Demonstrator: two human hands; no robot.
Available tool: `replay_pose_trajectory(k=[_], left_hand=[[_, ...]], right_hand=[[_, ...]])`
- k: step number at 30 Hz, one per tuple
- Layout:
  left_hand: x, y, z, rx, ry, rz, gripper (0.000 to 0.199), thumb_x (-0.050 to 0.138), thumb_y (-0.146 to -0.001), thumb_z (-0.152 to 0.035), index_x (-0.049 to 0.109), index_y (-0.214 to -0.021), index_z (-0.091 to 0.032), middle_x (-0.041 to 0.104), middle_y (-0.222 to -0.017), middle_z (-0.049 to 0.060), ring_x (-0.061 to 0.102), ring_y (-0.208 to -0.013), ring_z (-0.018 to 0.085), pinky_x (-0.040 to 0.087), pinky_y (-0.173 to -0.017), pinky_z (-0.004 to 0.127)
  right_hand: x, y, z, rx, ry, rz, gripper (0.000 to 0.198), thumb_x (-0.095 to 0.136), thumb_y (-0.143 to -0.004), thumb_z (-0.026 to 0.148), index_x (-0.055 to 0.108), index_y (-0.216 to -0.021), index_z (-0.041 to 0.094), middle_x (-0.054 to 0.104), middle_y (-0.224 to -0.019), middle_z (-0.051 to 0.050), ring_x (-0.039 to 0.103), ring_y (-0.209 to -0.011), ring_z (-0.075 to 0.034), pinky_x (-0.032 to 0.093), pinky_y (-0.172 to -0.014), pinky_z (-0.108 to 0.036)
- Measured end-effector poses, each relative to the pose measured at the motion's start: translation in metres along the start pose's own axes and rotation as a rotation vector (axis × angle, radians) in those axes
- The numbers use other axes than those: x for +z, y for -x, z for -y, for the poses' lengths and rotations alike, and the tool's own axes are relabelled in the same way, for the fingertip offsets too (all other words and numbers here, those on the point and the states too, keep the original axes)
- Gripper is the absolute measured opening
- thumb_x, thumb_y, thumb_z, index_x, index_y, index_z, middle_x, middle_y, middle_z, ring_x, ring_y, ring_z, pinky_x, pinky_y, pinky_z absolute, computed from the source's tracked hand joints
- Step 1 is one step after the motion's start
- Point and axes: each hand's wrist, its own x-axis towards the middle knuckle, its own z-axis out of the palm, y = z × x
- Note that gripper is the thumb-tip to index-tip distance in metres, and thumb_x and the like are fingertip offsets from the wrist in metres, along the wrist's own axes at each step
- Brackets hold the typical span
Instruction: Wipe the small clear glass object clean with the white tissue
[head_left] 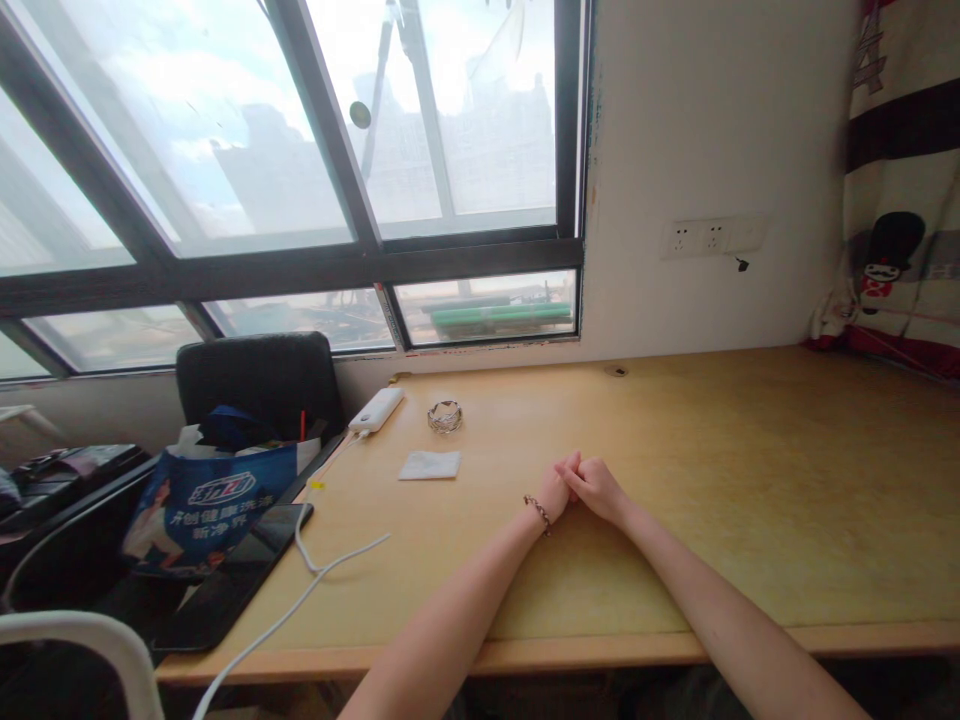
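Observation:
My left hand [556, 488] and my right hand [596, 482] are clasped together above the middle of the wooden table [750, 500]. The fingers of both are closed against each other, and no object shows between them. A dark bracelet [538, 513] circles my left wrist. To the left of my hands lies a folded white tissue or cloth [429, 465], apart from them. Just behind it sits a silvery openwork ring-shaped thing [445, 417].
A white power bank [377, 409] lies at the table's left edge, with a white cable [300, 597] trailing toward me. A black tablet [236, 585] juts over that edge. Beyond stand a blue bag [214, 510] and a black chair [255, 375]. Windows and a wall socket [697, 237] are behind.

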Motion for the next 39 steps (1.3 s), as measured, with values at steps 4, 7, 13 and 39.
replay_pose_trajectory(k=[4, 7, 13, 39], left_hand=[[-0.024, -0.005, -0.008, 0.035, -0.332, -0.209, 0.038, 0.034, -0.08, -0.042, 0.06, -0.074, -0.014, 0.062, -0.072, 0.006, 0.056, -0.071, 0.017, 0.042, -0.067, 0.028], [-0.052, -0.011, -0.008, -0.115, -0.724, -0.583, 0.039, 0.043, -0.075, -0.04, 0.057, -0.101, -0.014, 0.055, -0.109, 0.015, 0.046, -0.105, 0.029, 0.032, -0.089, 0.042], [-0.086, -0.019, 0.014, -0.554, -1.033, -0.775, 0.073, 0.049, -0.068, -0.054, 0.035, -0.127, -0.012, 0.014, -0.139, 0.021, 0.012, -0.122, 0.047, 0.006, -0.092, 0.062], [-0.053, -0.017, 0.014, 0.198, -0.209, 0.012, 0.018, 0.052, -0.069, -0.023, 0.066, -0.069, -0.013, 0.065, -0.078, 0.006, 0.056, -0.066, 0.013, 0.043, -0.062, 0.023]], right_hand=[[-0.01, -0.003, -0.008, 0.02, -0.013, -0.067, 0.058, 0.025, -0.088, 0.042, 0.051, -0.043, 0.017, 0.052, -0.043, 0.0, 0.05, -0.044, -0.01, 0.034, -0.053, -0.021], [-0.016, -0.004, -0.014, 0.091, -0.012, -0.165, 0.059, 0.022, -0.087, 0.044, 0.052, -0.044, 0.018, 0.052, -0.042, 0.0, 0.05, -0.044, -0.011, 0.034, -0.053, -0.022], [-0.017, -0.004, -0.016, 0.115, 0.045, -0.177, 0.059, 0.023, -0.087, 0.046, 0.051, -0.042, 0.018, 0.052, -0.042, -0.001, 0.051, -0.045, -0.012, 0.035, -0.055, -0.023], [-0.019, -0.011, -0.027, -0.058, 0.21, -0.056, 0.027, 0.062, -0.065, 0.027, 0.063, -0.091, 0.019, 0.063, -0.093, -0.006, 0.053, -0.091, -0.02, 0.037, -0.083, -0.031]])
